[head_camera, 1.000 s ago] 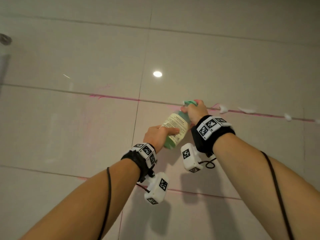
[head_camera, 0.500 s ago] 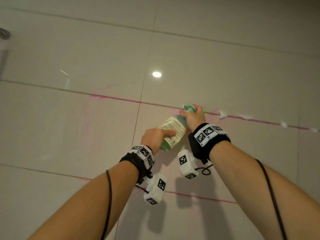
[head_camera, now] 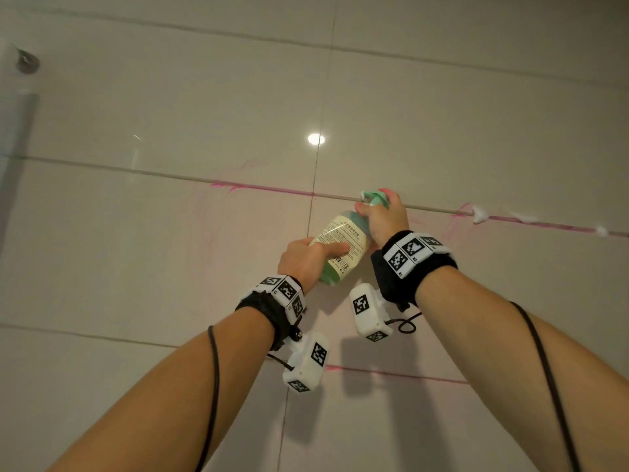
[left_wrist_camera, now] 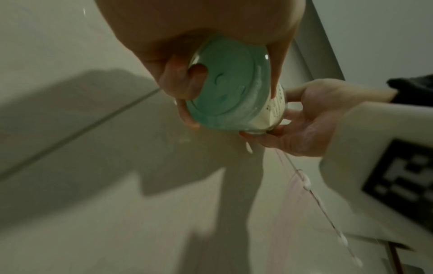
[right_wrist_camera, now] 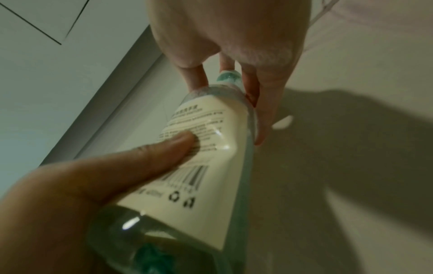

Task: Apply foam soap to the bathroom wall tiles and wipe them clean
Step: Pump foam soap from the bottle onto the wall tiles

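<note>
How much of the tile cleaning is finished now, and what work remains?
Done: a few foam dabs sit on the pink-stained grout line right of the bottle. In hand: the left hand holds the soap bottle, the right hand grips its pump at the line. Left: foam on the pink stains further left, all wiping.

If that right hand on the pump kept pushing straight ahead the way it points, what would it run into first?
Most likely the wall tile, near the pink-stained grout line. The right hand on the soap bottle pump looks very close to it, though depth is unclear.
</note>
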Demonstrator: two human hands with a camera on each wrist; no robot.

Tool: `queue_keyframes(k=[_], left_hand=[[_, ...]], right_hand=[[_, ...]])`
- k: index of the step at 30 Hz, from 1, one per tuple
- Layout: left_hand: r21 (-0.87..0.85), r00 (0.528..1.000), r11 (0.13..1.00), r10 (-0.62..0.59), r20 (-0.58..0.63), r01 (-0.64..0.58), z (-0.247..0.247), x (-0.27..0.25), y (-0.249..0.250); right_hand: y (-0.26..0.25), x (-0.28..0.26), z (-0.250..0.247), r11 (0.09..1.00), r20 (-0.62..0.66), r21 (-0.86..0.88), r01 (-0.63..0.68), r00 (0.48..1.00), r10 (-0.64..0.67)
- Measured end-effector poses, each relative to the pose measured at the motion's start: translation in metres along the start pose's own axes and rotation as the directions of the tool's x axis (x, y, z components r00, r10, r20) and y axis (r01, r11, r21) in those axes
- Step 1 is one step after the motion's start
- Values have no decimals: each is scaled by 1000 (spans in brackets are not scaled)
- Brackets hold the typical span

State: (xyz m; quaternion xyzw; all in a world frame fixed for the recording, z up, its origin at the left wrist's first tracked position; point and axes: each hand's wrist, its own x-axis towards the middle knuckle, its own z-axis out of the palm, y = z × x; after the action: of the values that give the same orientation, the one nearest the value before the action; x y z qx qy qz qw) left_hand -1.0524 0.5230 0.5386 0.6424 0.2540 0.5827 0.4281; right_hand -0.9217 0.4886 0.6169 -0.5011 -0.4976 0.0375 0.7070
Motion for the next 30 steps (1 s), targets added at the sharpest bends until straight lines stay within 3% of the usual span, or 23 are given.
queue_keyframes(k=[8,14,23,30], left_hand=[[-101,999,994,33,41,-29,-72,33,-6],[-93,1000,996,5,23,-3,-107,34,-2],[-52,999,999,7,-39,-9,-132,42,0],[-71,1000,997,7,-13,-8,-130,42,0]], right_hand=[[-21,-15,78,1000,-42,15,-3,999,4],[-36,-20,107,998,-30,40,-56,998,57],[-45,-24,139,997,-114,63,-43,992,50],[-45,-23,141,1000,-145,11,-9,989,11]])
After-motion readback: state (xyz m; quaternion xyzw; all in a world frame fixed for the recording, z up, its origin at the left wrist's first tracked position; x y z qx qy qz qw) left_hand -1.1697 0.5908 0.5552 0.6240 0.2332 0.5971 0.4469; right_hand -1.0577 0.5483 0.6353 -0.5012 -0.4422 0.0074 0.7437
